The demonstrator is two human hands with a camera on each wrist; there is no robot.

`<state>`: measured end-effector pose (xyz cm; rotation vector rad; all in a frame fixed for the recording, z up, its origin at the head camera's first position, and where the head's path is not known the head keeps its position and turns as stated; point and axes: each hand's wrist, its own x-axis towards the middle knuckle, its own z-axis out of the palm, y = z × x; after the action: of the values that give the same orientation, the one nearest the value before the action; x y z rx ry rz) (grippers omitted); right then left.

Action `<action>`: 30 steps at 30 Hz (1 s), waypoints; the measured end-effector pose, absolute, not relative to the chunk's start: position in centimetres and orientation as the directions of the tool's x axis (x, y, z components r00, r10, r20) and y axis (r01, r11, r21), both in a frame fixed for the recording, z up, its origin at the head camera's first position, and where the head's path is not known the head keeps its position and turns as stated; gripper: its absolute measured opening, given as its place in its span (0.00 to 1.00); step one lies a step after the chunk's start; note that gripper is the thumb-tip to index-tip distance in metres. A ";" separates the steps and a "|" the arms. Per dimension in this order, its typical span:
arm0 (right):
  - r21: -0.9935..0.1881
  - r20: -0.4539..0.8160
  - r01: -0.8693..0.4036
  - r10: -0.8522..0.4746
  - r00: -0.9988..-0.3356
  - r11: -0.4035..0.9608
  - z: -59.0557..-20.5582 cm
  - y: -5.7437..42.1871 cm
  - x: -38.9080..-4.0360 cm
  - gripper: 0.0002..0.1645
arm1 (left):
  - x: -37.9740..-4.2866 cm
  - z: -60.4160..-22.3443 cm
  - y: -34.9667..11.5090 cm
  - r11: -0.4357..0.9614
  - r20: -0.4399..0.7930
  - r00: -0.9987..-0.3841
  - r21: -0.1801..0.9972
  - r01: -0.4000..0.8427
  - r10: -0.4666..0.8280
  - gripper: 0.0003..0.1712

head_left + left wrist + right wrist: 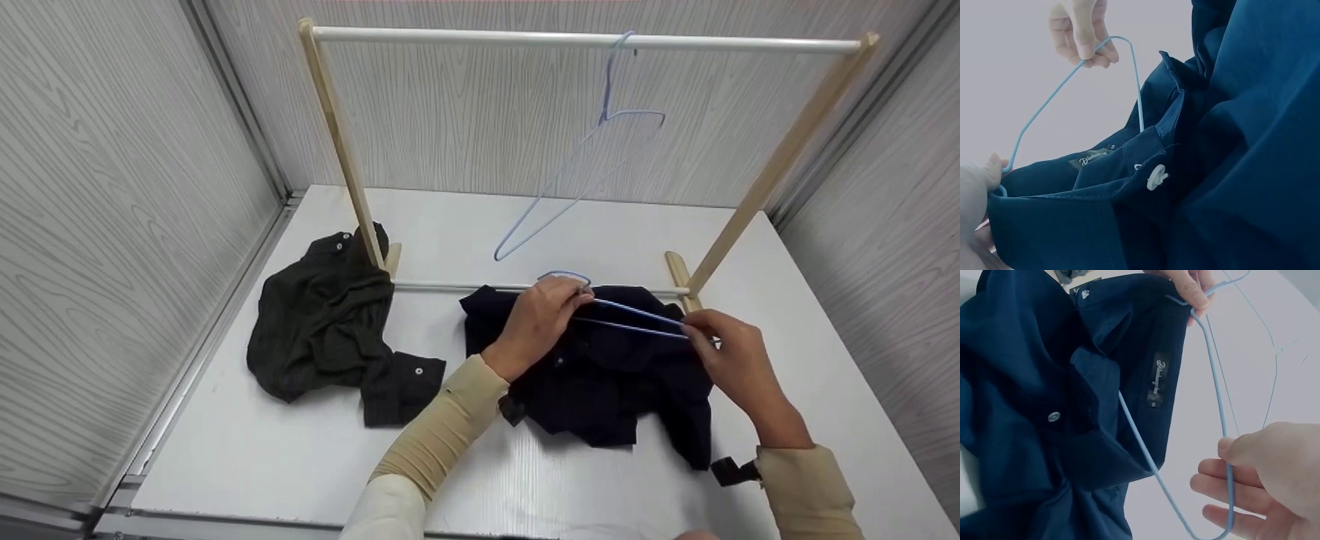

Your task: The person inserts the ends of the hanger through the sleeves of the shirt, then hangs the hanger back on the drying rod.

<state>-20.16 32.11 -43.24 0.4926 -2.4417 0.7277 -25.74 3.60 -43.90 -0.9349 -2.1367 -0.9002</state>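
A navy shirt (pixel 592 390) lies bunched on the table, its collar raised and a black label (pixel 1157 379) showing inside. A light blue wire hanger (pixel 1225 430) has one side running down into the collar opening, while its other end sticks out past the fabric. My left hand (pixel 536 322) pinches the hanger near the base of its hook, right at the collar edge. Farther right, my right hand (pixel 735 360) holds the protruding end of the hanger between thumb and fingers. White buttons (pixel 1157 177) show on the shirt front.
Behind stands a clothes rack with a white top rail (pixel 472 36) and wooden posts (pixel 787 157). An unfilled blue hanger (pixel 555 180) hangs from the rail. At left, a dark green shirt (pixel 322 330) lies crumpled against the rack's left foot.
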 end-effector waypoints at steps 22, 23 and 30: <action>-0.843 0.171 -0.068 0.145 -0.975 0.534 -47.3 31.4 -20.8 0.25 | -26.3 -43.5 3.0 0.484 0.756 -0.567 0.381 0.788 0.327 0.09; -0.855 0.162 -0.069 0.138 -0.977 0.514 -47.5 31.1 -21.0 0.25 | -26.3 -43.5 3.0 0.482 0.754 -0.569 0.384 0.787 0.328 0.09; -0.893 0.092 -0.027 0.123 -0.988 0.450 -48.1 29.8 -22.2 0.27 | -26.1 -43.4 3.2 0.485 0.746 -0.578 0.391 0.782 0.330 0.08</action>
<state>-22.22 29.77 -48.07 -0.0849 -2.5505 1.5743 -26.09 3.24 -43.41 -0.9136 -2.1372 -0.9857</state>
